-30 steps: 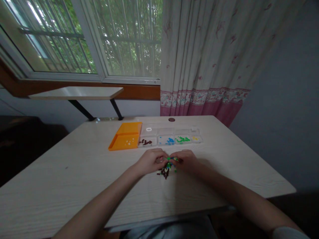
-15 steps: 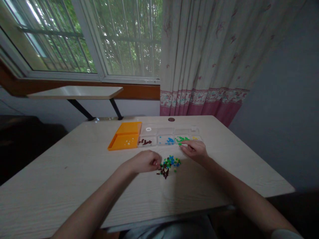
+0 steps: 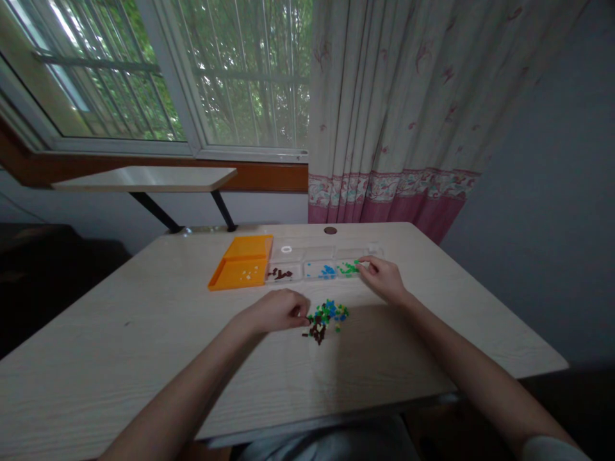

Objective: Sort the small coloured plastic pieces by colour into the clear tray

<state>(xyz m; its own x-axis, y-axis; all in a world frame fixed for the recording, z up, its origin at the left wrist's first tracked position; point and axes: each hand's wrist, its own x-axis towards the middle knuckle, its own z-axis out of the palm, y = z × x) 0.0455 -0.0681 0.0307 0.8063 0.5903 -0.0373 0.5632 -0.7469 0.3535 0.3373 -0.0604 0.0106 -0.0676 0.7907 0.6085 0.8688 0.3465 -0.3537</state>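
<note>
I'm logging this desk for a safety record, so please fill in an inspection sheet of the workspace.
Surface: pale wood-grain table.
Job's things: mixed pile of small coloured pieces; behind it, orange tray with whitish pieces and clear tray with brown, blue and green ones.
Clutter: small dark speck, left of the pile.
Hands: left hand curled beside the pile; right hand at the green pieces; neither grip's contents can be told.
Cables: thin line at far left, possibly one.
Surroundings: window, curtain, raised shelf.
</note>
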